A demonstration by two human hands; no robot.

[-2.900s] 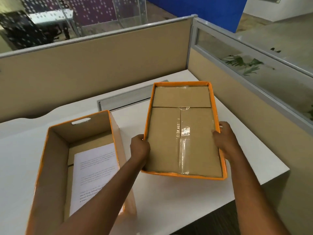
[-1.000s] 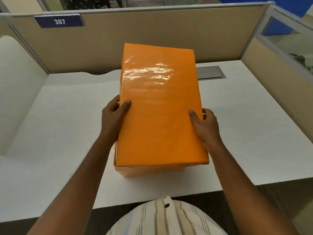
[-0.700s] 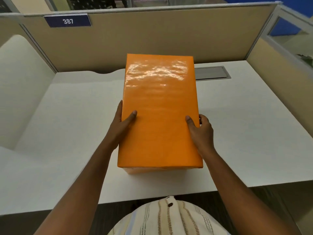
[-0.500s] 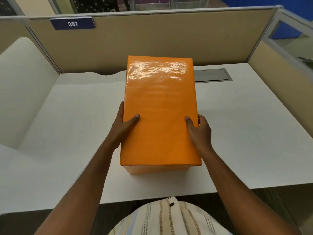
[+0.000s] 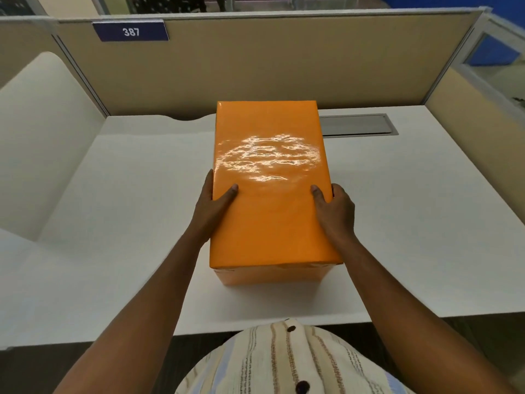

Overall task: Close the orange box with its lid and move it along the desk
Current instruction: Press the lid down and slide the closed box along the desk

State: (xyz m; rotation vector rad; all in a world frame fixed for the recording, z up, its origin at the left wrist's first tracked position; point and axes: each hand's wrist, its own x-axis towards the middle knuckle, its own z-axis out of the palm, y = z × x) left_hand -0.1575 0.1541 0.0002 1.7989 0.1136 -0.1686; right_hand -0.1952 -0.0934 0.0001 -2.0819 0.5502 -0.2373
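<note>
Head view: left hand (image 5: 211,207) and right hand (image 5: 335,210) clasp the lid (image 5: 270,194) on the orange box (image 5: 272,275), thumbs on top

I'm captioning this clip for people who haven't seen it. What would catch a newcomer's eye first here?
The glossy orange lid dominates mid-desk, seated on the orange box, glare across its top. The left hand and right hand clasp its long sides, thumbs on top. Behind, a blue plate reading 387 sits on the partition, upper left.
</note>
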